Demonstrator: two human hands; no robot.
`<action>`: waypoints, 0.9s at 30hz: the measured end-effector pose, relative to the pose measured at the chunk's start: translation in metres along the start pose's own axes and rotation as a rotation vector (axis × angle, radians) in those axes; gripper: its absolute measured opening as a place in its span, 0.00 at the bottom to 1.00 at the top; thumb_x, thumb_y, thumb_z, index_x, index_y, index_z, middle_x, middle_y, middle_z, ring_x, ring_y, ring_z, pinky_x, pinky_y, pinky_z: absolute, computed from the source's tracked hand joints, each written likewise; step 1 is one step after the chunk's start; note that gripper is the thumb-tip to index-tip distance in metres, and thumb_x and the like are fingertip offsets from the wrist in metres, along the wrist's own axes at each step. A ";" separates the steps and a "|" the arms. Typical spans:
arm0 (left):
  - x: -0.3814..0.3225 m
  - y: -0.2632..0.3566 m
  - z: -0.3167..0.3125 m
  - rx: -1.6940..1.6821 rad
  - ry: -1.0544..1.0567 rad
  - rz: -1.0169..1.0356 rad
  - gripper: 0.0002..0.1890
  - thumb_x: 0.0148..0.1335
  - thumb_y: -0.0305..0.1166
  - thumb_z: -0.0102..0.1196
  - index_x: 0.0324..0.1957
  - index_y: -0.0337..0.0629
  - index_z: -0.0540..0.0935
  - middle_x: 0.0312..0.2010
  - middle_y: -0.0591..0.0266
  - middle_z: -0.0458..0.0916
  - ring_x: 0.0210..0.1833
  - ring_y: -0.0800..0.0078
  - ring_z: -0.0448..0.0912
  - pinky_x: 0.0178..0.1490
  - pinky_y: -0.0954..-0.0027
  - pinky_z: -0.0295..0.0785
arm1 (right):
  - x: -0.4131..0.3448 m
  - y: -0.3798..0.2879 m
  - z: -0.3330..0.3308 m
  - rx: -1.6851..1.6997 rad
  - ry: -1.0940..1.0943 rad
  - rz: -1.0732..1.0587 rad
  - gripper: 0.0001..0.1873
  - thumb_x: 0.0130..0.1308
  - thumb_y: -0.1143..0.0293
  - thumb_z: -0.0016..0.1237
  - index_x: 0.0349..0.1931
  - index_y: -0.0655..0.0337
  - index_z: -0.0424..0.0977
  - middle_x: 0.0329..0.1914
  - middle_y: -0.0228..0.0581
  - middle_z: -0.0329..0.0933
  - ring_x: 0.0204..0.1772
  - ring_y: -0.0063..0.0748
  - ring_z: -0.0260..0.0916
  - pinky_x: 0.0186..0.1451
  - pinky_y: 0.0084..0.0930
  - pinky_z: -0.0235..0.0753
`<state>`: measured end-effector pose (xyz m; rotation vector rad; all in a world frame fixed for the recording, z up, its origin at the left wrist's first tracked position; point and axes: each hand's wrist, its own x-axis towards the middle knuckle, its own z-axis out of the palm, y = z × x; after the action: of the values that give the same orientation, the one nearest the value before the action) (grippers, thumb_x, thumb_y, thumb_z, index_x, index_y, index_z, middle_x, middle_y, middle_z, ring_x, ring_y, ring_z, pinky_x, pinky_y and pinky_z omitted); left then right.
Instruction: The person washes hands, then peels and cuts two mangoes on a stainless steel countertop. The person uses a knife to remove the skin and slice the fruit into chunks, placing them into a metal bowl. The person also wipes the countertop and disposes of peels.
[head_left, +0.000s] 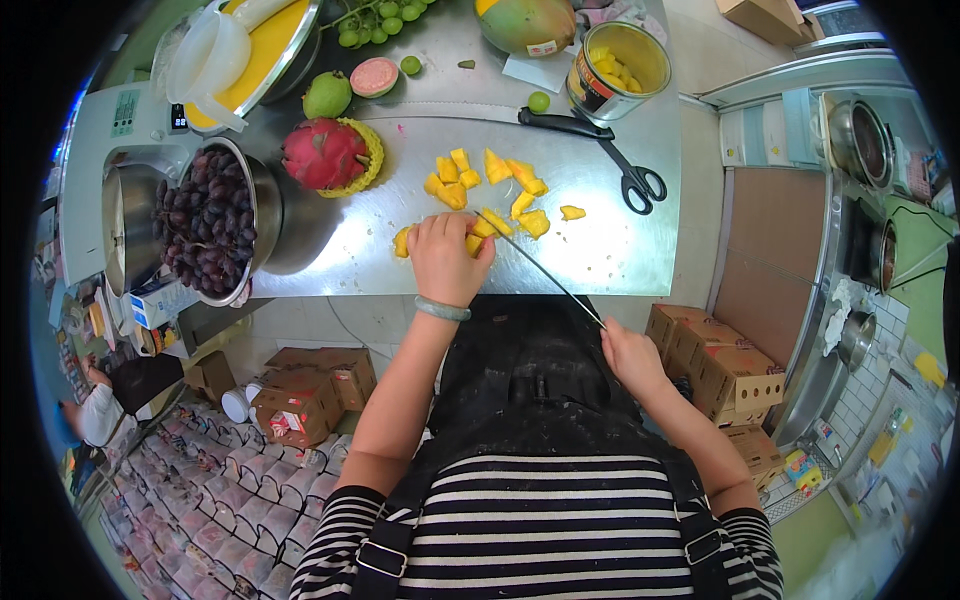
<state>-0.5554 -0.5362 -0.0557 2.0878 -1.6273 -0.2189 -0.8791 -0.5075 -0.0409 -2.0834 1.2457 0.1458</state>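
My left hand (448, 255), with a bangle on its wrist, presses yellow fruit pieces (474, 244) onto the steel table near its front edge. In my right hand (631, 355) is the handle end of a long thin knife (551, 277); its tip reaches the fruit beside my left fingers. Several cut yellow fruit chunks (452, 196) lie just behind, with one small piece (572, 213) apart to the right. A dragon fruit (324, 154) in a yellow foam net sits to the left. Black-handled scissors (643, 187) and a second knife with a black handle (566, 124) lie behind on the right.
A steel bowl of dark grapes (214, 225) stands at the table's left. An open can of yellow chunks (619, 71), a mango (525, 24), a halved pink guava (374, 77) and green grapes (390, 19) are at the back. Cardboard boxes (724, 371) stand right of me; another person (105, 412) is far left.
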 end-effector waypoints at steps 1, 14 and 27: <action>0.001 -0.001 -0.001 0.002 0.005 -0.010 0.15 0.48 0.34 0.70 0.38 0.44 0.82 0.35 0.63 0.81 0.43 0.60 0.78 0.52 0.58 0.66 | -0.004 0.003 -0.003 0.003 -0.004 -0.004 0.08 0.73 0.67 0.45 0.38 0.61 0.65 0.24 0.51 0.76 0.29 0.59 0.76 0.32 0.53 0.74; -0.039 -0.014 -0.011 -0.257 -0.051 -0.279 0.13 0.54 0.27 0.66 0.41 0.38 0.80 0.34 0.54 0.79 0.36 0.55 0.79 0.40 0.58 0.76 | 0.026 -0.016 -0.009 -0.048 -0.065 -0.096 0.08 0.73 0.67 0.46 0.38 0.60 0.65 0.27 0.51 0.76 0.32 0.60 0.76 0.33 0.53 0.75; -0.040 -0.019 -0.004 -0.315 0.037 -0.333 0.11 0.56 0.23 0.66 0.38 0.36 0.76 0.32 0.57 0.79 0.29 0.66 0.81 0.34 0.68 0.77 | 0.029 -0.015 -0.008 -0.097 -0.104 -0.117 0.07 0.72 0.67 0.46 0.39 0.59 0.66 0.26 0.50 0.76 0.31 0.59 0.76 0.33 0.52 0.76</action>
<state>-0.5482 -0.4942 -0.0676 2.0843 -1.1298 -0.5081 -0.8538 -0.5291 -0.0400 -2.1961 1.0713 0.2634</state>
